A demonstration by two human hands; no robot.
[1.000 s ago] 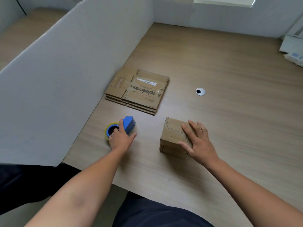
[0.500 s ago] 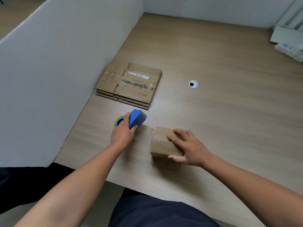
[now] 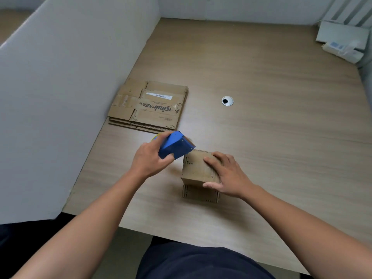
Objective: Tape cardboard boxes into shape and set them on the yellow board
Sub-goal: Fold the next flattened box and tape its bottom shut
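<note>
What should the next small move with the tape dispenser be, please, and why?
Probably lower the blue tape dispenser onto the far top edge of the box: the left hand grips it near that edge, and the right hand presses the box steady.

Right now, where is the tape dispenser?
Head view, centre: the left hand grips the blue tape dispenser at the far left corner of the box, just nearer than the flattened cardboard stack.

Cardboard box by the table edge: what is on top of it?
The right hand rests flat on top of the box. The left hand holds a blue tape dispenser by its far corner. The flaps under the palm are hidden.
</note>
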